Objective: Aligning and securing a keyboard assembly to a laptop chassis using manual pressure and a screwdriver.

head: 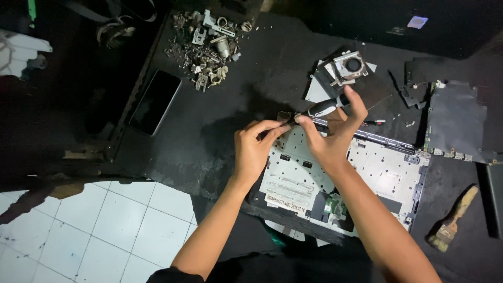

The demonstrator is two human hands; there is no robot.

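Desk: a dark desk (225,120) carries everything; white floor tiles (105,225) show below its left edge.
Laptop shell: one opened laptop base (387,173), silver metal inside, lies at centre right under both hands.
Label: one narrow white strip sticker (285,202) sits along the shell's near left edge; print not told.
Circuit board: one dark board (455,123) lies at the far right, apart from the shell.
Phone: one black phone (155,102), screen dark, lies left of centre.
Fan: one small fan unit (352,66) rests on grey plates above the hands.
Loose parts: a heap of screws and metal bits (207,47), uncounted, near the top edge.
Brush: one worn paintbrush (454,219) at lower right.
Right hand: right hand (329,135) is wrapped around a screwdriver (320,109), tip at the shell's far left corner.
Left hand: left hand (255,149), fingers pinched narrow at the screwdriver tip; what they hold is too small to tell.
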